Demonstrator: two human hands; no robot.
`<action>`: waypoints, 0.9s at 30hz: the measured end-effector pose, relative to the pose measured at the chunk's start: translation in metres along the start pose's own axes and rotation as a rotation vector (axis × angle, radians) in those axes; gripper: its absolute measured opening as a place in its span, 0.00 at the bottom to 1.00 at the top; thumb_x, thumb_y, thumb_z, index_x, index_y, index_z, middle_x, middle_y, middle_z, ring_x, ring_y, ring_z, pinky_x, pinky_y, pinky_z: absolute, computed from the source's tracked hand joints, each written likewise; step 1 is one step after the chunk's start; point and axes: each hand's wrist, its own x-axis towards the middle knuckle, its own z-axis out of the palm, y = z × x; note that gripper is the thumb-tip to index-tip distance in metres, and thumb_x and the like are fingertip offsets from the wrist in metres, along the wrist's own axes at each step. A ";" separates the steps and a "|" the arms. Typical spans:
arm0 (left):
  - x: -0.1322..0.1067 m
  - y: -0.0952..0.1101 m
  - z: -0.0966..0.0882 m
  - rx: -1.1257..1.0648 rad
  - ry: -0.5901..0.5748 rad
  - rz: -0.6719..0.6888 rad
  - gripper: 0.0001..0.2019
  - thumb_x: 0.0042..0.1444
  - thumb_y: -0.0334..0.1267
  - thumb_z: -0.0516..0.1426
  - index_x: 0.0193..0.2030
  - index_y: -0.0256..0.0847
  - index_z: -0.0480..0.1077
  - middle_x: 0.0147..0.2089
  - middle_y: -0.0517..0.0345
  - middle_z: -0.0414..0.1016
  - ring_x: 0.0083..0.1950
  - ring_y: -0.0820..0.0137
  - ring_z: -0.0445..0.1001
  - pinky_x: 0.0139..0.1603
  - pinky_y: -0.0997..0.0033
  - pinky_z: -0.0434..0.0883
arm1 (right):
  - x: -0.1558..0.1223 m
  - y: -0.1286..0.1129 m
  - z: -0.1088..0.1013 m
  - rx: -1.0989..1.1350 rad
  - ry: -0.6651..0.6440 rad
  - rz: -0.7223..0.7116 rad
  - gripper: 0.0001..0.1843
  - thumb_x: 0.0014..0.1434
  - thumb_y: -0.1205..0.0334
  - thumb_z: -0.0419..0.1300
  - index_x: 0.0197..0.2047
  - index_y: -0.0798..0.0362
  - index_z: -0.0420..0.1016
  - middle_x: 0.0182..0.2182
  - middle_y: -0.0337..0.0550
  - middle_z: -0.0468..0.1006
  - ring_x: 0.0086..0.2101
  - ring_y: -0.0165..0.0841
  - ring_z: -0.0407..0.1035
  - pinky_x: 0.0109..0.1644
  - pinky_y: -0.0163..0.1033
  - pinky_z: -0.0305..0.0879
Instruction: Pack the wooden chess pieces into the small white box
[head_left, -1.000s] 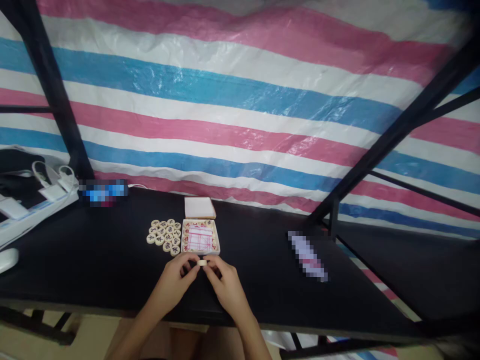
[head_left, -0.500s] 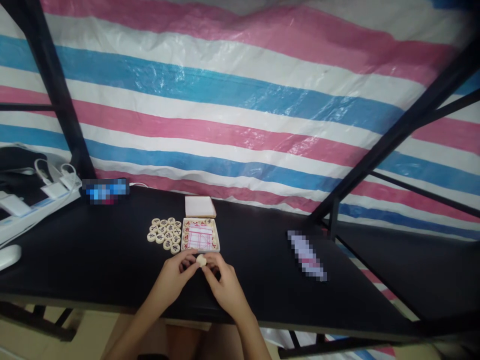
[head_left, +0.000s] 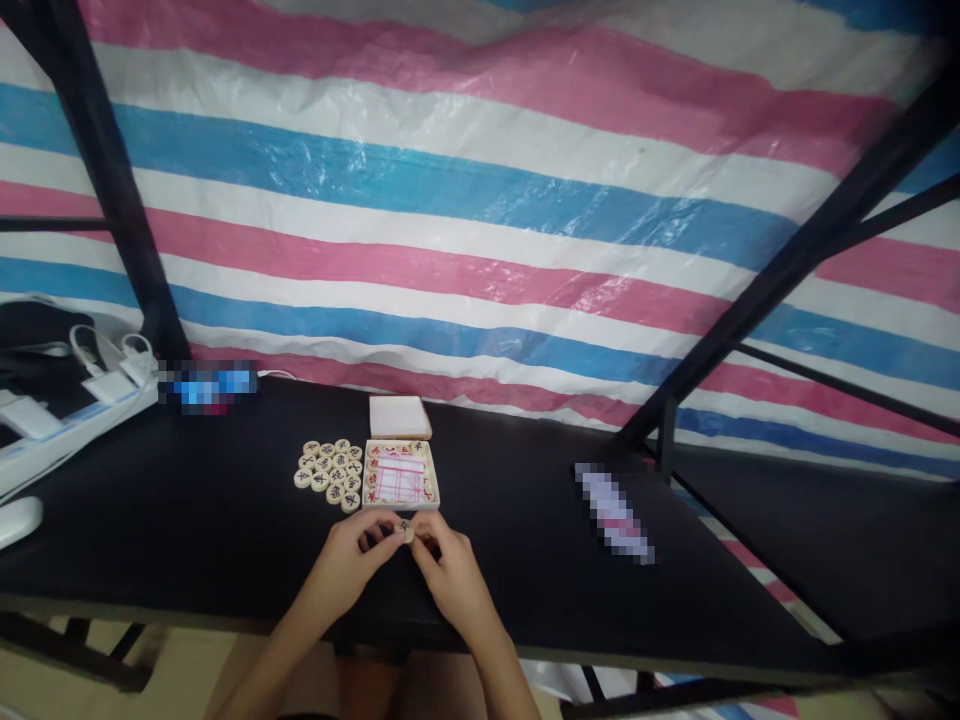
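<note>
Between my two hands, just in front of the open box, is a round xiangqi piece (head_left: 406, 531) with a dark character on its upper face. My left hand (head_left: 358, 547) pinches it from the left, and my right hand (head_left: 448, 552) grips it from the right. The white box (head_left: 401, 506) holds pieces with red characters, one dark-marked piece at its far right corner, and a folded red-lined paper (head_left: 400, 478) on top. Left of the box, several xiangqi pieces (head_left: 329, 470) with dark characters lie flat in close rows.
Behind the box lies its pale lid (head_left: 398, 417). A power strip (head_left: 82, 420) with chargers and a white mouse (head_left: 21, 520) are at the left. Two blurred-out objects lie on the black table (head_left: 510, 520), and a striped sheet (head_left: 450, 200) hangs behind it.
The piece in my fingers has turned: a plain face showed before, and the face with the dark character shows now. Both hands stay in nearly the same place.
</note>
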 end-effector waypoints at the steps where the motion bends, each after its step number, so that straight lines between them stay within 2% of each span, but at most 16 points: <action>1: 0.000 -0.001 0.000 -0.003 0.004 -0.005 0.09 0.51 0.41 0.57 0.36 0.41 0.75 0.32 0.58 0.77 0.30 0.70 0.70 0.29 0.75 0.65 | 0.000 0.000 0.000 -0.002 0.005 -0.005 0.07 0.59 0.69 0.51 0.38 0.50 0.68 0.36 0.40 0.78 0.36 0.32 0.73 0.40 0.33 0.65; 5: 0.000 -0.007 0.002 -0.008 0.064 -0.002 0.14 0.48 0.37 0.58 0.43 0.41 0.74 0.33 0.58 0.76 0.29 0.70 0.70 0.28 0.75 0.66 | -0.001 -0.001 0.000 0.029 0.019 -0.014 0.09 0.60 0.68 0.50 0.43 0.50 0.68 0.39 0.42 0.78 0.40 0.33 0.73 0.44 0.35 0.67; 10: 0.000 -0.011 0.003 0.023 0.044 0.081 0.12 0.49 0.35 0.56 0.42 0.43 0.74 0.35 0.58 0.76 0.28 0.72 0.69 0.28 0.75 0.66 | 0.000 -0.004 -0.001 0.008 0.003 0.013 0.12 0.60 0.64 0.53 0.47 0.50 0.69 0.38 0.42 0.80 0.37 0.33 0.74 0.41 0.35 0.68; 13: 0.000 -0.011 0.003 0.044 0.049 0.097 0.12 0.50 0.34 0.55 0.42 0.42 0.73 0.36 0.58 0.76 0.29 0.71 0.69 0.28 0.74 0.66 | 0.001 -0.005 -0.002 -0.001 -0.007 0.019 0.13 0.61 0.62 0.53 0.49 0.49 0.70 0.39 0.43 0.80 0.39 0.35 0.74 0.43 0.36 0.68; 16: 0.000 -0.011 0.003 0.042 0.078 0.048 0.12 0.53 0.36 0.54 0.44 0.41 0.73 0.36 0.57 0.77 0.30 0.70 0.71 0.29 0.74 0.68 | 0.001 -0.006 -0.002 0.040 -0.008 0.009 0.12 0.62 0.61 0.53 0.48 0.49 0.72 0.40 0.43 0.80 0.41 0.35 0.74 0.45 0.37 0.68; 20: 0.000 -0.007 0.002 0.038 0.042 0.032 0.10 0.55 0.38 0.53 0.40 0.41 0.74 0.35 0.57 0.78 0.32 0.69 0.72 0.33 0.72 0.69 | 0.001 -0.005 -0.002 0.058 -0.015 0.013 0.12 0.63 0.59 0.53 0.48 0.49 0.73 0.39 0.43 0.80 0.41 0.35 0.74 0.45 0.37 0.68; 23: 0.000 -0.005 0.001 0.056 0.029 0.041 0.09 0.55 0.37 0.54 0.37 0.41 0.74 0.34 0.57 0.78 0.30 0.70 0.71 0.32 0.73 0.67 | 0.001 -0.003 -0.002 0.010 -0.007 0.011 0.11 0.63 0.59 0.52 0.46 0.49 0.72 0.37 0.43 0.79 0.39 0.34 0.74 0.43 0.36 0.68; 27: 0.000 -0.006 0.000 0.077 0.023 0.057 0.08 0.54 0.34 0.53 0.35 0.42 0.74 0.32 0.59 0.76 0.30 0.70 0.70 0.31 0.74 0.66 | 0.001 -0.001 -0.002 -0.088 0.056 -0.066 0.09 0.62 0.63 0.53 0.42 0.49 0.73 0.40 0.44 0.75 0.42 0.34 0.70 0.45 0.36 0.66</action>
